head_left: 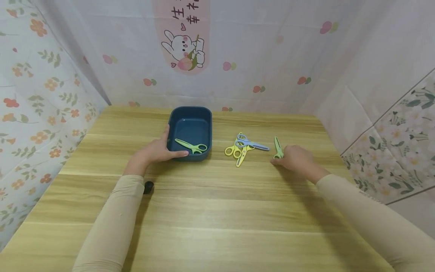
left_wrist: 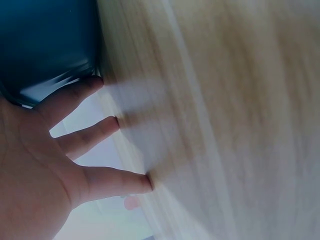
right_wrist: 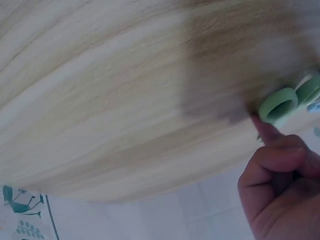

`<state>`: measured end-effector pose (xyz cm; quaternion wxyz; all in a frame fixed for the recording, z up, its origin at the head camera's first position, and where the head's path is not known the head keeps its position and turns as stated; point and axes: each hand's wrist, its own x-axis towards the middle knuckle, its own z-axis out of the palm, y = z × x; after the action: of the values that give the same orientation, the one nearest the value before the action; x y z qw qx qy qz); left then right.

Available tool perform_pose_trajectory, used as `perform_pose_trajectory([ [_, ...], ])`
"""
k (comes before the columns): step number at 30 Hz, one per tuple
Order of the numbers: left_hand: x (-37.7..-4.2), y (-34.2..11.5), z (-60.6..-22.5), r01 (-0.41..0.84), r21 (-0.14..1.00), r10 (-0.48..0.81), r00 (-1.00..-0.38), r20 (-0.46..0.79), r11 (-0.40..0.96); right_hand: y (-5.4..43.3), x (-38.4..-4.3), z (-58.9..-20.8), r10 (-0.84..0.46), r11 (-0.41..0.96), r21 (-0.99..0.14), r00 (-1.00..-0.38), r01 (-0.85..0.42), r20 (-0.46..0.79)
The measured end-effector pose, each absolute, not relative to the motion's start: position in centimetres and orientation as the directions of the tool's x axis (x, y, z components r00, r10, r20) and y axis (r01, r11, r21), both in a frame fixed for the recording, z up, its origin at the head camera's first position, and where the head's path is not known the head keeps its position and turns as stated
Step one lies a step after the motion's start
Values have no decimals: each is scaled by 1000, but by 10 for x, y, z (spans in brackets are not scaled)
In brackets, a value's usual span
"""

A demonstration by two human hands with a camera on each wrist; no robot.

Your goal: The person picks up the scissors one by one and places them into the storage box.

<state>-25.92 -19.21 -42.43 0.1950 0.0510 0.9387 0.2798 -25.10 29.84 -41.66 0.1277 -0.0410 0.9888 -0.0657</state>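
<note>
Head: rectangular dark-blue tray (head_left: 190, 129) holds green plastic scissors (head_left: 191, 146); yellow plastic scissors (head_left: 242, 155) lie under blue plastic scissors (head_left: 255, 144) on wood-grain worktop (head_left: 204, 204), between tray and light-green plastic scissors (head_left: 277, 147) at right hand (head_left: 298, 158) | Left wrist: left hand (left_wrist: 35, 155) beside tray, fingers straight, spread wide | Right wrist: one finger touches light-green ring, others curled; cannot tell whether pinching

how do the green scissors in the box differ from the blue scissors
Colour: the green scissors are light green, the blue scissors pale blue.
Place: the green scissors lie inside the dark blue box, the blue scissors across yellow scissors outside it.
Direction: in the head view, the green scissors point left, the blue scissors right.
Shared: both look closed.
</note>
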Motion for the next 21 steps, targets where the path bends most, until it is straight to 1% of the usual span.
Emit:
perform_pose_trajectory([
  [3, -259, -191, -425, -13, 548, 206, -919, -335, 836, 300, -252, -412, -100, 984, -171, -962, -57, -255],
  [8, -259, -191, -426, 1, 533, 206, -923, -325, 846, 298, -259, -396, -75, 981, -188, -977, -37, -198],
  [12, -259, -191, -426, 2, 532, 209, -921, -329, 847, 291, -266, -373, -78, 975, -220, -978, -34, -195],
  [17, -258, -190, -425, -6, 536, 205, -920, -333, 844, 272, -272, -339, -121, 958, -280, -974, -64, -190],
  [21, -259, -191, -424, 1, 521, 200, -924, -325, 853, 252, -273, -316, -160, 953, -285, -972, -106, -172],
])
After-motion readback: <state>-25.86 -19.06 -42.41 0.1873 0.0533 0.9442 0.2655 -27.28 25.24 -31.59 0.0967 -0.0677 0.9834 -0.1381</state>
